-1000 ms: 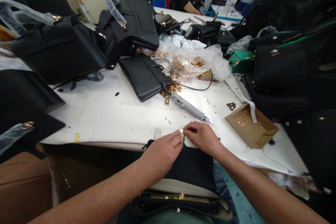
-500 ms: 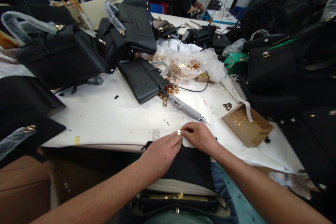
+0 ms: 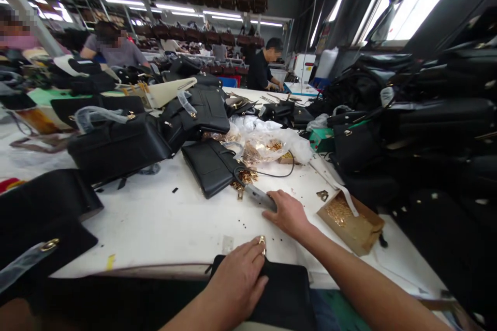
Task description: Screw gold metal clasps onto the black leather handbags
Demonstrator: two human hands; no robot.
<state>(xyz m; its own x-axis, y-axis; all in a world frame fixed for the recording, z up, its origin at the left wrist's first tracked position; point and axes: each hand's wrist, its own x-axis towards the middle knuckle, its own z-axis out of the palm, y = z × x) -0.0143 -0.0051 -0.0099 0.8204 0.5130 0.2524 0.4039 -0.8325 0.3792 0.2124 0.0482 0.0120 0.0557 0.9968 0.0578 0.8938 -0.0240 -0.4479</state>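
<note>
My right hand is closed round the front part of a grey corded electric screwdriver lying on the table; its tip is hidden by the hand. My left hand lies over the black bag flap at the table's near edge. Its fingertips hold a small gold metal clasp at the flap's end, and the thumb rests on the black material. Whether the fingers reach under the flap is hidden.
Several black bags crowd the left, and more are piled on the right. Gold hardware spills near a clear plastic bag. A cardboard box of small gold parts sits at the right. Co-workers are farther back.
My right hand has left the clasp and moved forward onto the screwdriver. My left hand stays at the clasp. The camera has tilted up, showing more of the room.
</note>
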